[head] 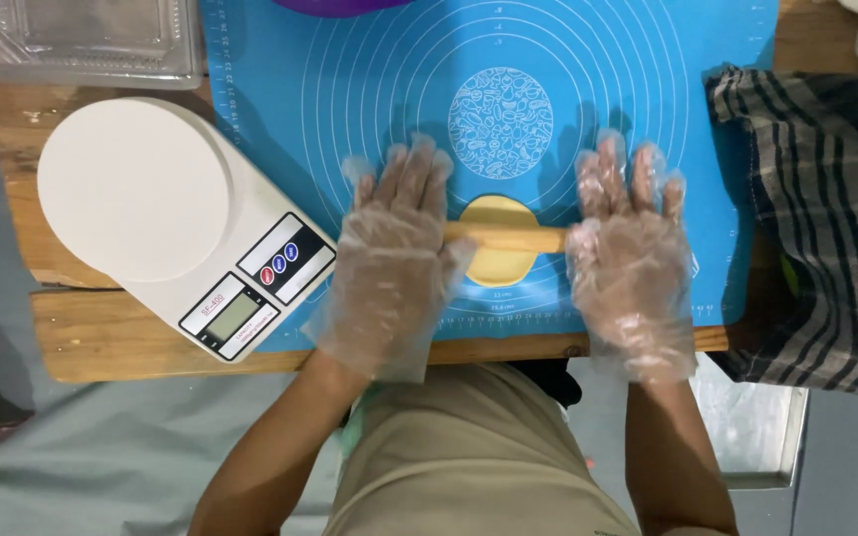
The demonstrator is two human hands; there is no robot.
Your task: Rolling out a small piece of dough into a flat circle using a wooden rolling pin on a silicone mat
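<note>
Wooden board [101, 337], laid over a grey cloth-covered surface, is shown carrying a blue silicone baking mat [369, 79] printed with white concentric rings. At the near edge of the mat's rings, a small flat piece of yellow dough [499, 263] is seen, with a thin wooden rolling pin [508, 238] laid across it. The left hand [394, 263], covered by a loose clear plastic glove, is pressed flat and open-palmed on the pin's left end; the right hand [628, 263], gloved likewise, is spread flat on the right end. Neither hand is closed around the pin.

Left of the mat, and overlapping its lower left corner, a white digital kitchen scale [171, 213] with a round platform is placed. Beyond the scale, at the mat's far left corner, a clear plastic container [91, 40] is noted. Right of the mat, a dark striped cloth [816, 208] is draped over the board's end. At the mat's far edge, a purple rim, possibly a bowl [340, 6], is partly cut off by the frame.
</note>
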